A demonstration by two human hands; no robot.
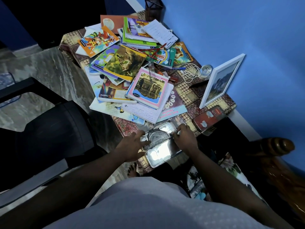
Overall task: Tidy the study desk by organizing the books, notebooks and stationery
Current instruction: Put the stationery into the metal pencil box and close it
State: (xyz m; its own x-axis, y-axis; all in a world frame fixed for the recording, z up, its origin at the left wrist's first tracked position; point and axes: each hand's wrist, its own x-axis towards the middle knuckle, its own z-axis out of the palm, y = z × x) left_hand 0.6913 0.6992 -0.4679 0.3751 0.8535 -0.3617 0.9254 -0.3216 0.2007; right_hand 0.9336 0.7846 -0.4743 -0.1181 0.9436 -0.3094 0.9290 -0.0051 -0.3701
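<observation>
Notebooks (pixel 125 63) lie in a big messy heap across the middle and upper part of the frame. They sit on the desk (pixel 189 96) with the checked cloth. Low in the middle of the frame, at the near edge of the desk, lies an open metal box (pixel 158 154). A see-through protractor (pixel 158 136) sits inside it.

Our left hand (pixel 133 146) rests on the left side of the box with its fingers spread flat. The fingertips touch the protractor, and the hand grips nothing. Our right hand (pixel 186 138) is at the right end of the box with bent fingers on the rim. We cannot tell if it holds the box or only touches it.

We think the box is light, hard and shiny, so it may slip. Its lid could flap, so we would shut it first and then take it by both short ends. The protractor looks thin and could snap, so we would lift it gently by its straight edge.

The notebooks look soft and bendy, and they may slide over each other. We would take a few at a time, with one hand under them. Red pencils (pixel 151 52) lie on top of the heap in the upper middle and could roll off. The dark pen holder (pixel 154 9) at the top of the frame looks like a good home for them.
</observation>
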